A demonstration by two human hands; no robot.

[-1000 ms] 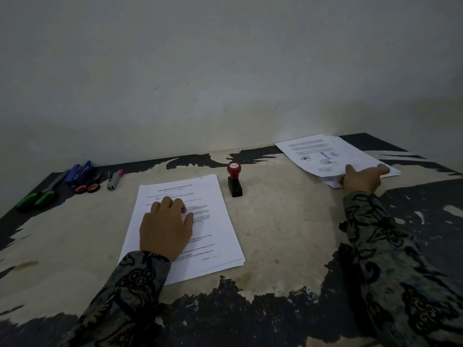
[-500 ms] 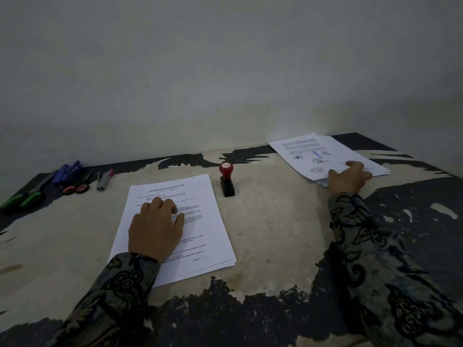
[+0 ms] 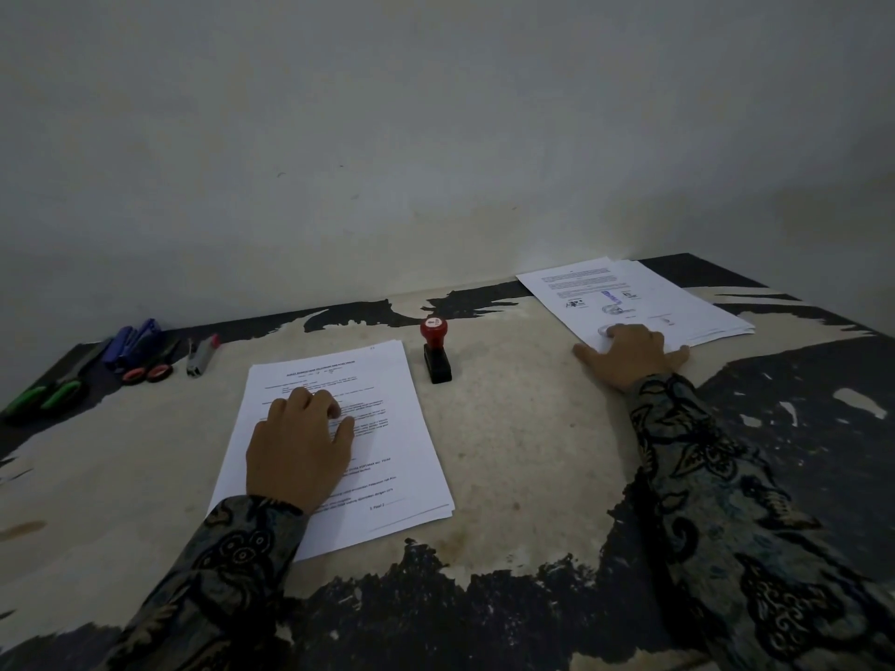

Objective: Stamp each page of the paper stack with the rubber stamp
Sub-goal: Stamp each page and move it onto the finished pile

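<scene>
While my left hand [image 3: 300, 447] lies flat on the paper stack [image 3: 334, 443], fingers loose, my right hand [image 3: 629, 355] presses flat on the stamped pile [image 3: 644, 302] at two o'clock. Between them, the rubber stamp [image 3: 436, 351] stands upright, ungripped.

We cannot read the print on the paper stack [image 3: 387, 428]; the left hand [image 3: 300, 447] covers its middle lines.
</scene>
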